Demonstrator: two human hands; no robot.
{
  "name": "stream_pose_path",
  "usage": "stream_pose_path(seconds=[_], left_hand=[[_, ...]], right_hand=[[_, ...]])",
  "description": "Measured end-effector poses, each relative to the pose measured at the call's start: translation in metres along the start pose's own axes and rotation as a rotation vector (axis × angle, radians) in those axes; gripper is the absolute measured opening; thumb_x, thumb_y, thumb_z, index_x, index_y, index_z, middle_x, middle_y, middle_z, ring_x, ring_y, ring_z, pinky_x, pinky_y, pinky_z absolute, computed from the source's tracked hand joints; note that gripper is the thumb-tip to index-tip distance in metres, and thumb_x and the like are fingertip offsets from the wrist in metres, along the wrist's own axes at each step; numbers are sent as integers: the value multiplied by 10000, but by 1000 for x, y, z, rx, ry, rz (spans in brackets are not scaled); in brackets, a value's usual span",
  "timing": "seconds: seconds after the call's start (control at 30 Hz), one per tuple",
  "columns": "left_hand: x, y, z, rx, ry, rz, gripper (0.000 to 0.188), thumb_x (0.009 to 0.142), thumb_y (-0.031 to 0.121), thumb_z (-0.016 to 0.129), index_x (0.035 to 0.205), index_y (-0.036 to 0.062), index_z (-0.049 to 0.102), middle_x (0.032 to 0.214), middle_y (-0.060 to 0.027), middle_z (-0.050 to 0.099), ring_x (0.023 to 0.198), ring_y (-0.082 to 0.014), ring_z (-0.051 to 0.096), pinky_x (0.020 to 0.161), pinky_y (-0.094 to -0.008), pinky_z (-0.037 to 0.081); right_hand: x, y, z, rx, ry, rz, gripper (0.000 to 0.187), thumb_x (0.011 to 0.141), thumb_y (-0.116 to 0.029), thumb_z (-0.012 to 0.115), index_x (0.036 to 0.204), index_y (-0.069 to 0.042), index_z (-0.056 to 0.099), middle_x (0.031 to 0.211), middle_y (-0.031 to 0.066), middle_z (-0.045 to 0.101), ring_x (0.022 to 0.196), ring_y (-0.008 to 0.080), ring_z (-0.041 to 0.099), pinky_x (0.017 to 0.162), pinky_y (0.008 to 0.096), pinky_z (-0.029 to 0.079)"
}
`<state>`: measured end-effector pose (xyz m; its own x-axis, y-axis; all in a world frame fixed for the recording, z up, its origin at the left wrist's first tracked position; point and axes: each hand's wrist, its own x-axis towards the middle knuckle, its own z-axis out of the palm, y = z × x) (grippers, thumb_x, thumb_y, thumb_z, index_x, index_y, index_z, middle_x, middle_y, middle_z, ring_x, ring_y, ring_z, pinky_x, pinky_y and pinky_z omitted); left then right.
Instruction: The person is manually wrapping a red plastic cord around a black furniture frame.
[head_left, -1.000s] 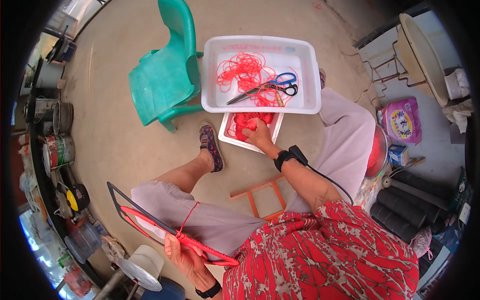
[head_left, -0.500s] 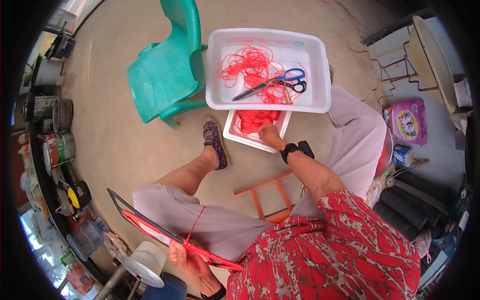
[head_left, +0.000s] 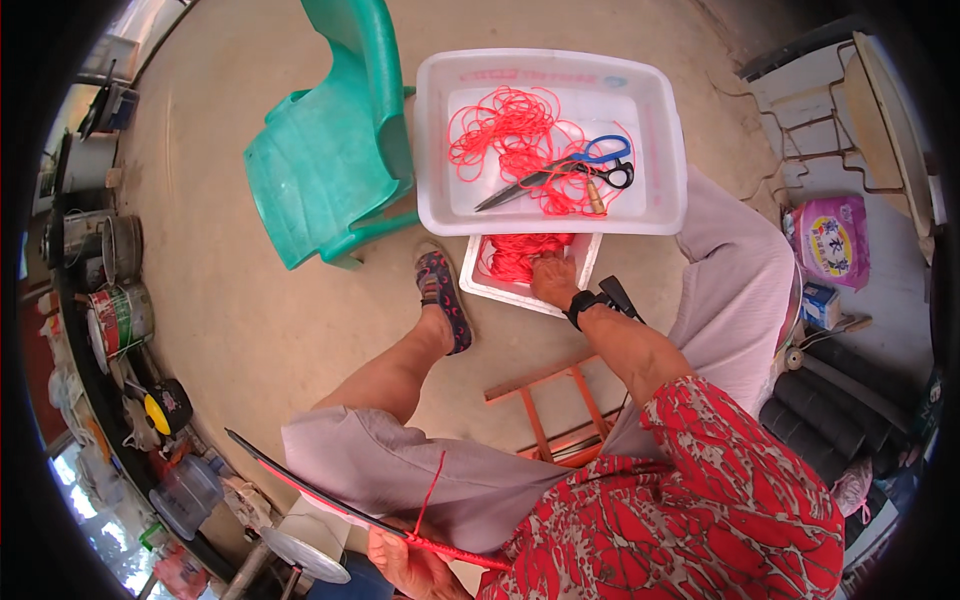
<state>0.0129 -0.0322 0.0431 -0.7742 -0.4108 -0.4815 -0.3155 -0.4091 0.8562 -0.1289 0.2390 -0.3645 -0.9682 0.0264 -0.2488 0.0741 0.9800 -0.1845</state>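
My left hand (head_left: 405,566), low in the view, grips a long narrow frame (head_left: 322,496) with a black edge. Red cord is wound tightly along the frame's near part, and a loose red strand stands up from it across my trouser leg. My right hand (head_left: 553,280) reaches into a small white foam box (head_left: 510,295), its fingers curled at a pile of red cord (head_left: 515,255); the fingertips are partly hidden. Beyond it, a white plastic tub (head_left: 655,205) holds tangled red cord (head_left: 510,125), large scissors (head_left: 545,180) and a wooden-handled tool (head_left: 596,198).
A green plastic chair (head_left: 320,180) stands left of the tub. Between my legs is a low orange-brown stool frame (head_left: 545,420). Pots and cans (head_left: 122,315) line the left side. On the right lie a purple bag (head_left: 830,240) and dark rolls (head_left: 815,415).
The view has shifted slightly, so the tub and box sit farther right. My right hand stays at the cord in the box. The frame in my left hand appears turned more edge-on.
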Motion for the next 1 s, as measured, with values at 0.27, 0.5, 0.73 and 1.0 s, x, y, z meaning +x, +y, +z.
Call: stream_pose_path(seconds=[0.27,0.5,0.73,1.0], left_hand=[[0,2,2,-21,-33,-19,225,904,195,577,922,-7,478,570,-133,526,355,-193,459,297,-280,388],[4,2,17,-52,-98,4,183,914,185,582,901,27,492,635,-92,555,375,-169,464,311,-269,372],[22,-19,4,-44,-153,72,227,921,208,602,845,3,543,575,-88,555,376,-139,463,347,-235,345],[30,-41,5,26,-344,122,236,933,208,584,852,-13,600,582,-73,587,370,-110,475,336,-204,317]], right_hand=[[5,-8,-38,118,-217,72,231,726,-220,589,873,-55,656,920,146,654,938,289,612,740,466,450],[7,-8,-110,304,-219,-21,361,700,-287,650,914,3,630,873,235,655,864,385,647,757,470,513],[-21,-30,-266,508,-413,-196,360,732,-337,689,910,-32,620,786,134,655,743,218,625,664,347,497],[-111,-29,-363,1164,-420,-352,331,839,-256,672,1076,-54,561,750,0,594,670,76,521,617,223,432]])
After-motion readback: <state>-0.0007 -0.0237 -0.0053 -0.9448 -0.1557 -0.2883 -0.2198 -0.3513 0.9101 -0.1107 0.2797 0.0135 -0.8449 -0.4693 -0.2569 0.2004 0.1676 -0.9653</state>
